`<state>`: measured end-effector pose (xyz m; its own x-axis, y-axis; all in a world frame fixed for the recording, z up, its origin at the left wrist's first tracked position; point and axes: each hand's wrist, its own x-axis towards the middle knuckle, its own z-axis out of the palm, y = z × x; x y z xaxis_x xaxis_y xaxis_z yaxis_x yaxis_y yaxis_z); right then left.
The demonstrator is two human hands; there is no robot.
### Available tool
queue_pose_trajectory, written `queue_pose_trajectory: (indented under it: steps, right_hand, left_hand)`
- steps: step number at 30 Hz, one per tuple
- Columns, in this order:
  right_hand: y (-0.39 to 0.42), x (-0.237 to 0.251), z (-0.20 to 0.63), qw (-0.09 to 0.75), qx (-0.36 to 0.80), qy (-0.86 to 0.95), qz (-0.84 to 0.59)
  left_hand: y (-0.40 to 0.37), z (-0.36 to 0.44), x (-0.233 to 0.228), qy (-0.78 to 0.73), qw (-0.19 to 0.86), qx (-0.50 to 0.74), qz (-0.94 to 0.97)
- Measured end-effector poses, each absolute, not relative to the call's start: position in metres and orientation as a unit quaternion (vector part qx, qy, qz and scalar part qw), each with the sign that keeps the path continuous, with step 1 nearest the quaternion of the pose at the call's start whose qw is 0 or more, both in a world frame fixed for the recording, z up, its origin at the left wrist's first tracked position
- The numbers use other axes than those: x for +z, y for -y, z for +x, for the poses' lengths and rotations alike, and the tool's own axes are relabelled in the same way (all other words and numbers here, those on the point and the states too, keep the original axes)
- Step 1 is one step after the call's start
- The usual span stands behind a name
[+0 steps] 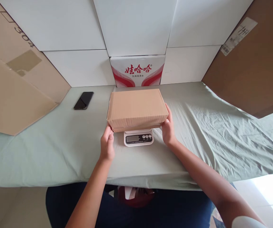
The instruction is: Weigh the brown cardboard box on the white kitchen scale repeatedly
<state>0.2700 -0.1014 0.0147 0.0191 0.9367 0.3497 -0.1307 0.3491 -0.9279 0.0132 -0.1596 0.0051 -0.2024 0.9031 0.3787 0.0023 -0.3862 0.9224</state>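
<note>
A plain brown cardboard box [136,104] lies level between my two hands, its long side facing me. My left hand [107,144] grips its front left corner, thumb toward me, fingers partly hidden under and behind it. On the other end, my right hand [168,129] holds the front right corner, with fingers along the side. Beneath the box a white digital kitchen scale [138,138] shows only its front panel, with a display and three round buttons. The box hides the weighing plate, so I cannot tell whether the two touch.
A black smartphone [83,100] lies left of the box on the green cloth [79,152]. Behind stands a white and red carton [138,71] against white panels [136,25]. Large cardboard sheets flank the table at left [19,82] and right [252,63].
</note>
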Motion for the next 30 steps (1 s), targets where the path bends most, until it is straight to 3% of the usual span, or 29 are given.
queue_pose_trajectory:
  steps: [9,15,21,30]
  right_hand:
    - [0.102,0.033,0.263,0.625,0.406,0.556,-0.368]
    - [0.021,0.048,0.257,0.655,0.338,0.596,-0.318]
    - [-0.036,0.026,0.246,0.622,0.406,0.59,-0.318]
    - [-0.038,0.007,0.254,0.59,0.459,0.568,-0.343]
  left_hand:
    - [0.154,0.017,0.019,-0.432,0.34,0.62,0.56]
    - [0.07,0.014,0.041,-0.41,0.39,0.651,0.505]
    - [-0.005,0.003,0.007,-0.453,0.427,0.66,0.42]
    - [-0.011,-0.004,-0.011,-0.439,0.448,0.643,0.439]
